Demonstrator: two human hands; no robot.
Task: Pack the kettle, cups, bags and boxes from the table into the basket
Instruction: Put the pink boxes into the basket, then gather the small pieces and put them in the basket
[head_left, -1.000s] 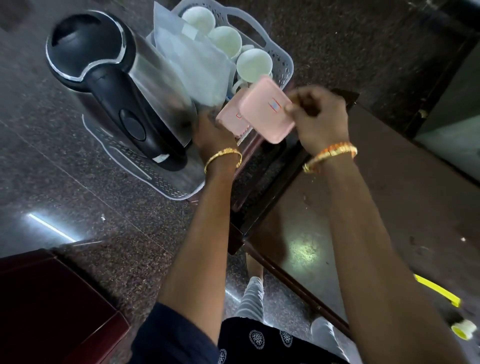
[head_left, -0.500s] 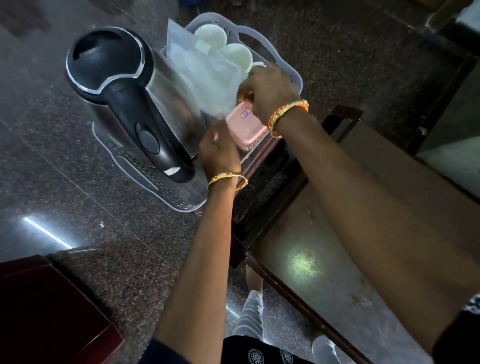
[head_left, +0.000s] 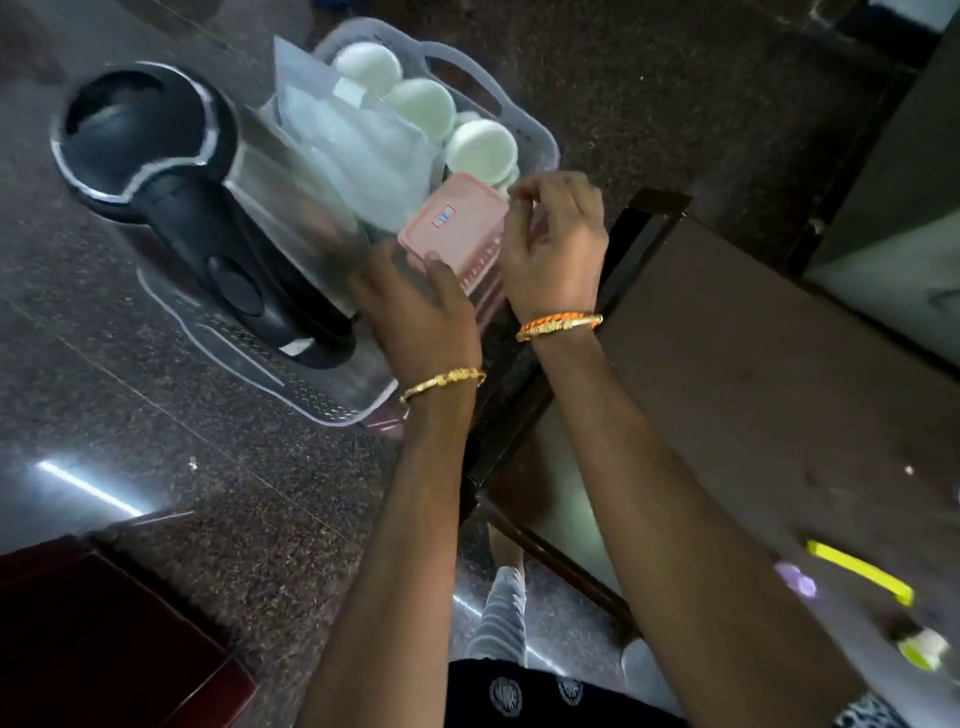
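basket: white perforated plastic basket (head_left: 540, 136), sits beside the dark table (head_left: 753, 374), over speckled stone floor (head_left: 171, 457)
kettle: steel kettle (head_left: 218, 208) with black lid and handle, upright in the near-left end of basket
bags: clear plastic bags (head_left: 358, 150) stand on edge between kettle and cups
cups: three white cups (head_left: 480, 148) upside down in a row along the far-right side of basket
box: pink box (head_left: 452, 228) with small label on lid, lies in basket's near-right corner, just beside the bags; a second pink edge shows under it, blurred
left hand: left hand (head_left: 421, 306) at the box's near end, fingers bent over it, touching; whether it actually grips the box, cannot tell (motion blur)
right hand: right hand (head_left: 556, 234) at the box's right edge, fingers loosely curled, contact with box not clear; grip state cannot tell
wrists: gold bangle (head_left: 441, 383) on left, orange-gold bangle (head_left: 558, 326) on right
table extras: yellow strip (head_left: 860, 571) and a small pale object at near-right of table, blurred
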